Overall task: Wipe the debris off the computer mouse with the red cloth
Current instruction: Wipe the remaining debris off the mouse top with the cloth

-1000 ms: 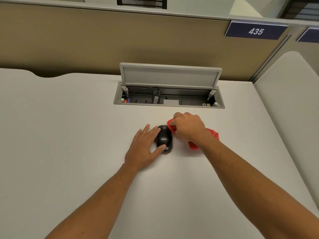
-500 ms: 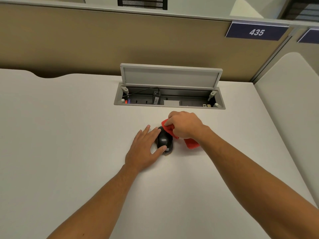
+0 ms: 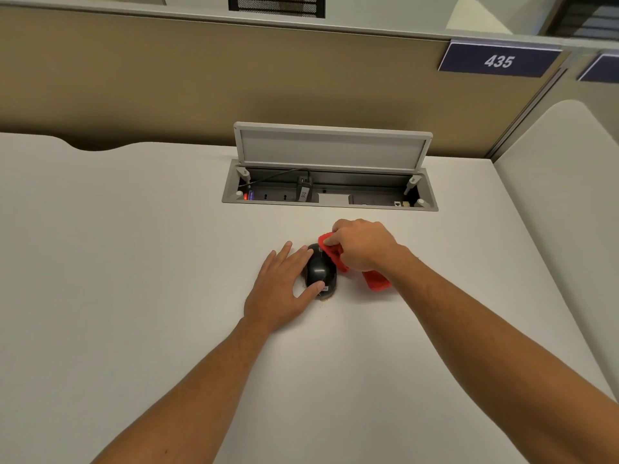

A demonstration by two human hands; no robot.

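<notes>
On the white desk [image 3: 134, 262] an open cable box [image 3: 330, 192] holds a black plug [image 3: 304, 186] and what seems a red light [image 3: 246, 196]. A sign [image 3: 499, 60] on the beige partition [image 3: 167, 78] reads 435.

Office cubicle: tan partition [image 3: 167, 78] numbered 435 on a sign [image 3: 499, 60], white bench [image 3: 134, 262] with open cable box [image 3: 330, 192].

Mouse [image 3: 321, 270]: black, glossy, small white label at its near end; lay flat on the bench [image 3: 134, 262], nose pointing away.
Cloth [image 3: 338, 256]: red, bunched; one end lay against the mouse's far right side, the other trailed on the bench to the right.
Debris [image 3: 324, 299]: brownish crumbs on the bench at the mouse's near edge.
</notes>
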